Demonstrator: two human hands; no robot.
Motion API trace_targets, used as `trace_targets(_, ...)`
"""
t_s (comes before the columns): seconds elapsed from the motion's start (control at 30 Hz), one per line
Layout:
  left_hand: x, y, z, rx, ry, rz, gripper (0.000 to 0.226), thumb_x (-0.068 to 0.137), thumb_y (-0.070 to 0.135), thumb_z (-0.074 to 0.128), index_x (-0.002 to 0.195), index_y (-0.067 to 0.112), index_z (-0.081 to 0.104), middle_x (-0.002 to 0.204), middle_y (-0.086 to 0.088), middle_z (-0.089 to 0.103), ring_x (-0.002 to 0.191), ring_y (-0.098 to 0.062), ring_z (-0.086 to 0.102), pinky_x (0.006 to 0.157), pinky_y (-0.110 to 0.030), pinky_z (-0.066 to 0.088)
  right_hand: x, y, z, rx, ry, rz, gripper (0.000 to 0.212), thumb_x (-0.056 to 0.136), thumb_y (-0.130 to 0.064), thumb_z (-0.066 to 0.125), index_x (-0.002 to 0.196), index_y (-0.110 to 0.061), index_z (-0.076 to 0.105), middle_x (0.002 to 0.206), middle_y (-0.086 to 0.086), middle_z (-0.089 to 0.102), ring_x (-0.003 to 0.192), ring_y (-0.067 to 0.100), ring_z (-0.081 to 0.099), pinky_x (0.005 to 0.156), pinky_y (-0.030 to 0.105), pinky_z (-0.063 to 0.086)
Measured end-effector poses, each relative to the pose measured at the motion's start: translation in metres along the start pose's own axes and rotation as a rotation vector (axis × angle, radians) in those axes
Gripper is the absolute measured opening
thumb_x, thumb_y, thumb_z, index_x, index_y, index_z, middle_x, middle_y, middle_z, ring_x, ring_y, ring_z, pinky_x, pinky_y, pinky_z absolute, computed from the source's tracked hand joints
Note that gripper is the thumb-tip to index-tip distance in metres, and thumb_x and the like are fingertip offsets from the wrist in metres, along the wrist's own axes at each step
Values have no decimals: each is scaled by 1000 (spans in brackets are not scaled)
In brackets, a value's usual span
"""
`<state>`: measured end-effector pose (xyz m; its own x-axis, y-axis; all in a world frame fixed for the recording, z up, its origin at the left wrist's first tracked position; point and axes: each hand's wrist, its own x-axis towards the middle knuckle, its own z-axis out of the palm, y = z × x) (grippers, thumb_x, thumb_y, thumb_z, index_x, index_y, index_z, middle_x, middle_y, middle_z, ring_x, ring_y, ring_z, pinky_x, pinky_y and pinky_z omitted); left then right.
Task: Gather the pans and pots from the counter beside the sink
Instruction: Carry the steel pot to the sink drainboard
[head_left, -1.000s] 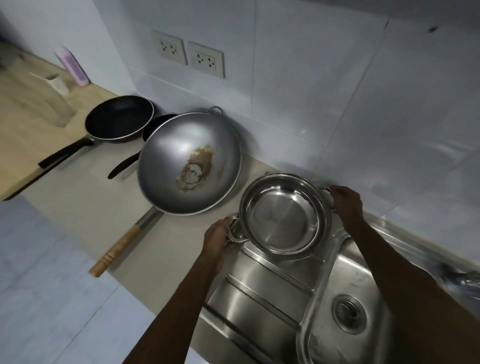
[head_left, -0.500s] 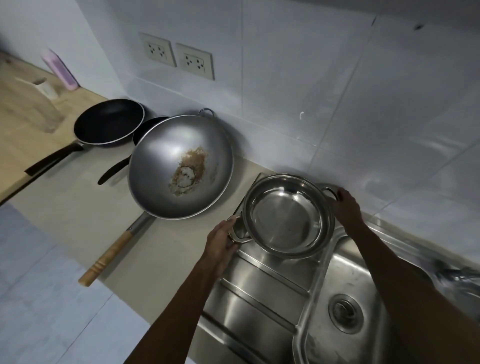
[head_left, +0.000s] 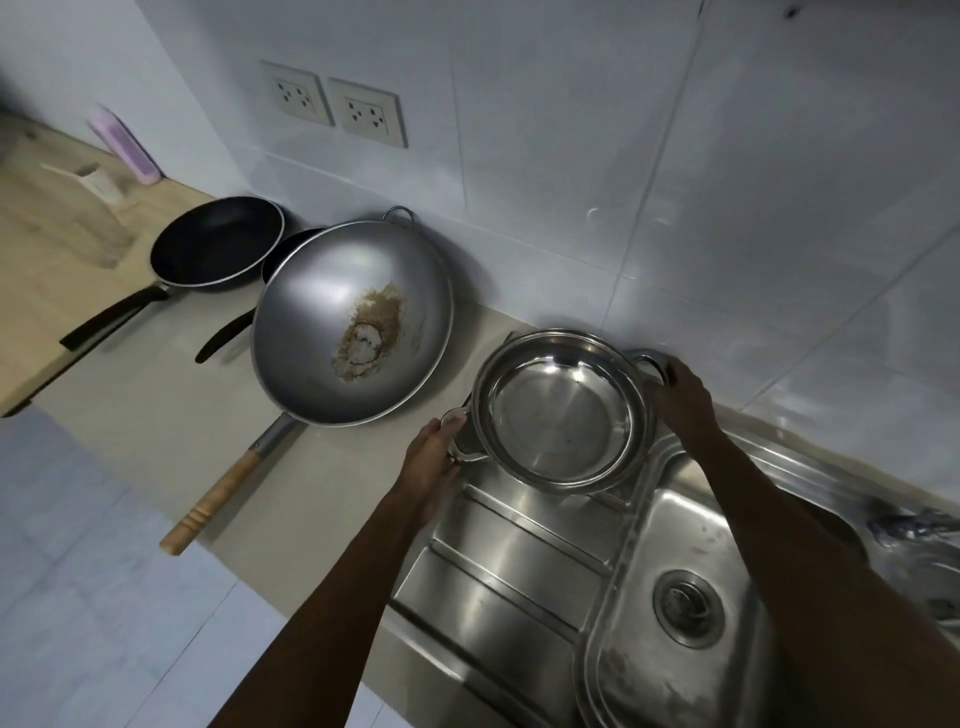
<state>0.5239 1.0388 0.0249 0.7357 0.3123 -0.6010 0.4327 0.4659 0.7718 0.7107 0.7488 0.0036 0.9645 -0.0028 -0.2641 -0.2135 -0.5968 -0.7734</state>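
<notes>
We hold the empty steel pot (head_left: 558, 410) over the sink's drainboard (head_left: 519, 561), left hand (head_left: 434, 465) and right hand (head_left: 683, 397) each in a closed grip on a side handle. Left on the tabletop (head_left: 130, 426), the wok (head_left: 350, 322) carries brown residue, beside two empty black pans (head_left: 218, 241).
</notes>
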Motion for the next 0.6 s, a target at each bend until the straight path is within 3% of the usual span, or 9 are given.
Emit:
trace_targets(0.07,-5,-1,2,78,5,25,41,96,31,64,133,12,62,134,-13,66,122,-29,64,104,-47,53,-2,2,-2,-7,8,7,45,88,-35,65,128,-13,60,123,13,67,107,33,61,83,32,38)
trace_targets(0.1,-7,-3,2,104,15,30,40,96,30,65,132,13,61,134,-13,66,123,-30,63,107,-50,51,-3,2,-2,-8,13,20,44,89,-34,64,127,-11,60,124,15,66,110,36,61,84,34,39)
trace_targets(0.2,-23,-12,4,127,60,24,17,95,29,69,108,25,59,114,-2,67,104,-18,66,97,-46,53,-19,3,-8,-10,23,71,52,94,-34,62,139,-9,51,142,19,56,129,39,52,103,41,41)
trace_targets(0.27,-32,-21,3,200,78,54,11,95,31,69,93,31,58,102,6,68,96,-13,65,90,-44,54,-37,4,-11,18,42,72,55,96,-29,61,144,-7,47,146,20,52,132,38,51,104,38,40)
trace_targets(0.33,-44,-33,0,252,78,95,8,94,35,68,100,31,65,102,11,71,101,-11,65,80,-37,54,-60,8,-13,62,42,17,48,97,-21,63,141,-6,51,138,21,59,122,37,59,93,34,44)
trace_targets(0.4,-60,-45,-3,343,66,152,34,93,44,69,123,29,64,112,14,70,103,-7,64,76,-32,52,-87,11,-13,74,20,-58,43,96,-17,65,136,-6,55,130,20,65,113,34,64,89,33,46)
trace_targets(0.5,-86,-64,-8,694,159,314,66,90,53,67,142,14,52,138,-6,62,122,-23,60,100,-43,50,-124,17,-8,-69,-6,-179,43,95,-17,66,135,-5,56,132,19,62,120,34,59,96,35,45)
trace_targets(0.6,-110,-81,-14,1077,183,546,71,93,52,65,143,3,53,143,-19,59,132,-36,56,110,-51,46,-163,22,-2,-212,-44,-287,50,95,-16,65,139,0,50,135,24,59,124,39,56,105,43,44)
